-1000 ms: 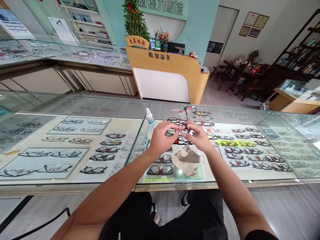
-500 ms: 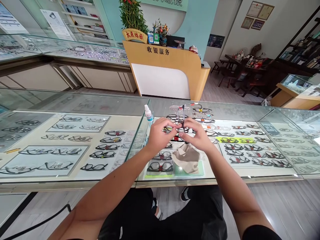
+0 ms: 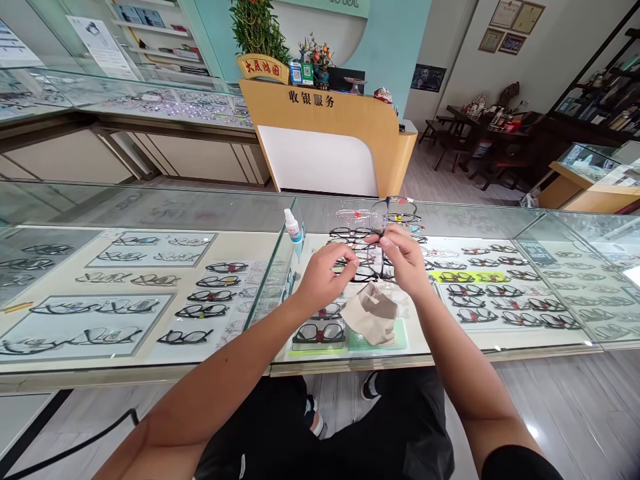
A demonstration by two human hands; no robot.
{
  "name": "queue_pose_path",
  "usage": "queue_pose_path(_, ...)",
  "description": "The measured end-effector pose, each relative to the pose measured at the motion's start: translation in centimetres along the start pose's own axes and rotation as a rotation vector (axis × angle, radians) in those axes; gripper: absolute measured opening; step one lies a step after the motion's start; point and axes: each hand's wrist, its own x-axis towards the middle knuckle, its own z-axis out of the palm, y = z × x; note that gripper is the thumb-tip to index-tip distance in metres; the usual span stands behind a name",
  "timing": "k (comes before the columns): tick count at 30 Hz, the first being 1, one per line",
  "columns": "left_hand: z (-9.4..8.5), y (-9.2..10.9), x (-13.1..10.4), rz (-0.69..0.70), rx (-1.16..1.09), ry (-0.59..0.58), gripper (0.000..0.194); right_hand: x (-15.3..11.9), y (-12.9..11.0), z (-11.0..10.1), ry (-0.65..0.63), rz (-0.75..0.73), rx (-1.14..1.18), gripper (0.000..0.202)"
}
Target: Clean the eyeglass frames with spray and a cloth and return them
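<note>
The glass display case (image 3: pixel 350 366) spreads below both hands, its near edge running between them and the person's body and its far edge a little beyond the right hand. Just left of the left hand (image 3: pixel 327 270), a glass divider (image 3: pixel 271 265) slants across the case; above both hands there is open air as far as the wooden cash desk (image 3: pixel 330 113), well beyond them. A white spray bottle (image 3: pixel 293 225) stands beyond the left hand and to its left, beside the divider. Nearer the body than the right hand (image 3: pixel 383 240), and close to it, a crumpled beige cloth (image 3: pixel 371 317) lies over a pale green sheet (image 3: pixel 401 337). Rows of spectacle frames (image 3: pixel 467 313) fill the case to the right of the right hand, some along a yellow-green strip (image 3: pixel 429 275). The right hand pinches the dark-rimmed eyeglasses (image 3: pixel 387 215) between thumb and fingers, with one rim rising above the fingertips and a slim dark part showing below. The left hand is curled beside it, apart from the right, thumb and index bent towards each other; whether it grips anything cannot be told. Both forearms reach forward and inward over the near edge.
</note>
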Motion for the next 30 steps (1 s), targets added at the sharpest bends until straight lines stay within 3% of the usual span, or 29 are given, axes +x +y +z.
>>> queue_pose_path(8,0.6,0.8,-0.1,0.089,0.109,-0.554,0.034,0.8,1.3,-1.6,0.102,0.026,-0.055,0.053)
queue_pose_path(12,0.3,0.6,0.0,0.035,0.208,-0.711,0.047,0.9,1.4,-1.9,0.124,0.027,-0.062,0.053)
queue_pose_path(15,-0.3,1.1,0.1,-0.041,0.318,-0.754,0.044,1.0,1.4,-2.0,0.118,0.041,-0.035,0.052)
queue_pose_path(19,-0.9,2.1,-0.1,-0.169,0.442,-0.8,0.016,1.2,1.4,-2.0,0.108,0.057,-0.007,0.055)
queue_pose_path(25,-0.1,2.3,-0.8,-0.354,0.636,-0.889,0.039,1.2,1.6,-2.0,0.11,0.042,0.005,0.052)
queue_pose_path(30,0.3,1.3,-1.3,-0.483,0.596,-0.839,0.041,1.1,1.6,-2.0,0.099,0.044,0.009,0.051)
